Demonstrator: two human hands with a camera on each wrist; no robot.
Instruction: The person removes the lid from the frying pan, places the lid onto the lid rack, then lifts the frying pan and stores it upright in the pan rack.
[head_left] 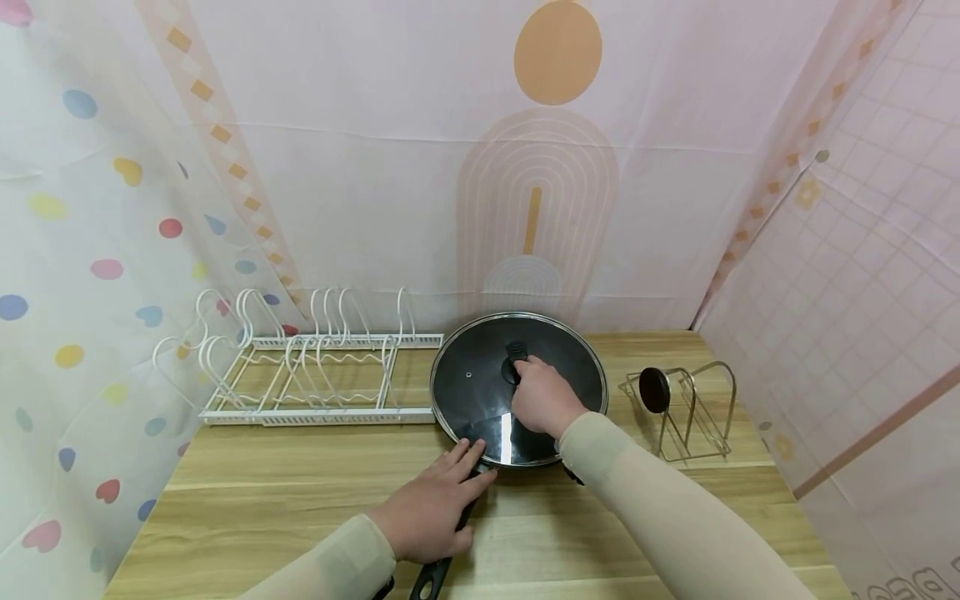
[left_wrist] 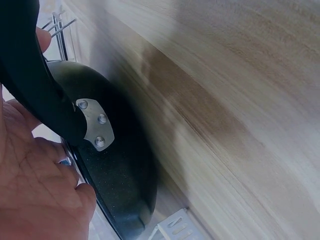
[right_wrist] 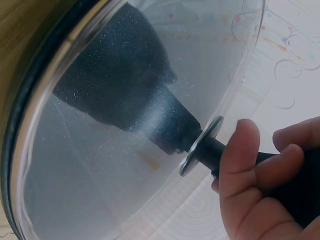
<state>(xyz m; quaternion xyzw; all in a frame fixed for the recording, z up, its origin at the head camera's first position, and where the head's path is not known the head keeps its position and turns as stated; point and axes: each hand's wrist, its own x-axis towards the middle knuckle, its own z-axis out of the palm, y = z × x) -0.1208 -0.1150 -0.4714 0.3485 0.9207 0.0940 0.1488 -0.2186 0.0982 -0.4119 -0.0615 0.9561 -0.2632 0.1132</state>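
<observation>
A dark frying pan [left_wrist: 125, 175] stands on the wooden table, covered by a round glass lid [head_left: 468, 404] with a metal rim. My right hand [head_left: 546, 398] grips the lid's black knob [right_wrist: 212, 152], thumb and fingers curled round it. Over the pan's black handle [head_left: 431, 577] lies my left hand [head_left: 431, 510], its fingers stretched out and fingertips right at the lid's near rim. Three rivets fix the handle to the pan side in the left wrist view. Most of the pan is hidden under the lid in the head view.
Left of the pan is a white wire dish rack [head_left: 322, 415], its right end close by the lid. On the right stands a small metal wire rack [head_left: 693, 454] bearing a black round piece [head_left: 654, 390]. A patterned curtain [head_left: 375, 208] hangs behind the wooden table [head_left: 300, 475].
</observation>
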